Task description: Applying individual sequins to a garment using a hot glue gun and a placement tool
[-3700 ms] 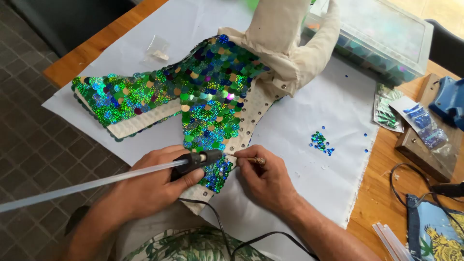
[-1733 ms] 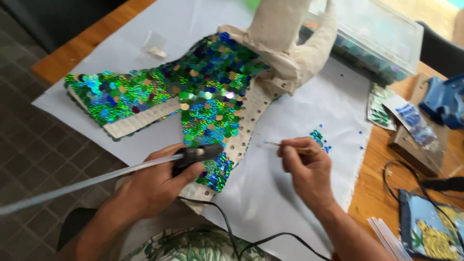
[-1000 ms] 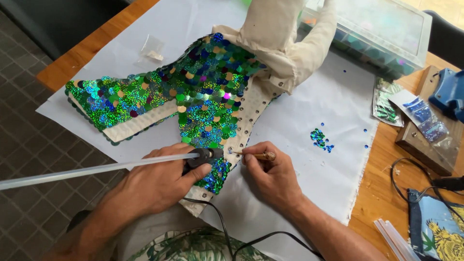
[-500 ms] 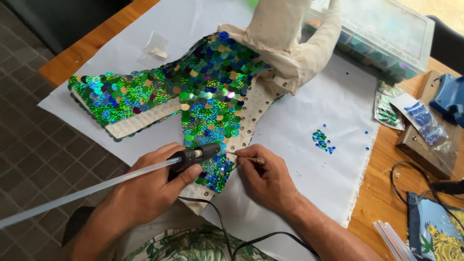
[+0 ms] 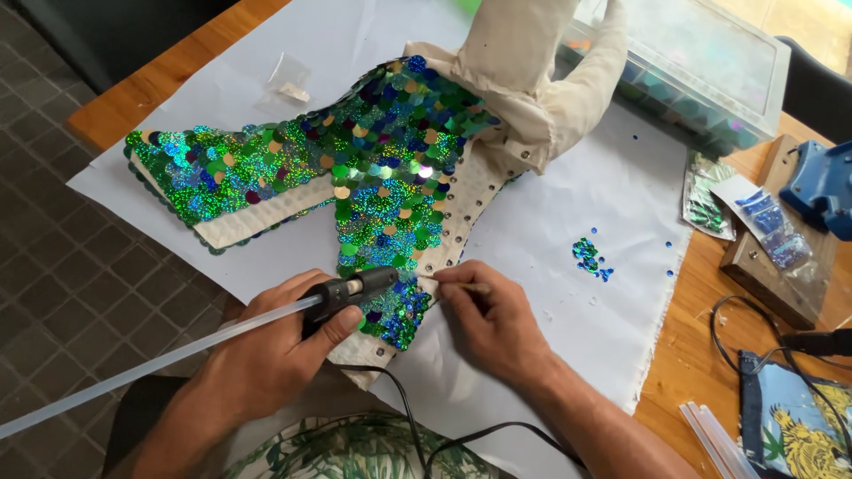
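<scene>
Two hands work the sequinned boot [image 5: 373, 168]: left hand [image 5: 275, 355] grips glue gun [image 5: 351, 291], right hand [image 5: 493, 319] fingers pinch a thin stick beside clear sequin packets [image 5: 737, 208].

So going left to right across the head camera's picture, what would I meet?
Clear glue stick → left hand gripping the glue gun → right hand at the sequinned boot's edge → loose blue sequins on the white cloth → sequin packets → blue tool.

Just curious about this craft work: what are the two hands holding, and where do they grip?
The left hand grips a black glue gun around its body. The right hand pinches a thin stick near its tip, against the green sequinned boot.
</scene>
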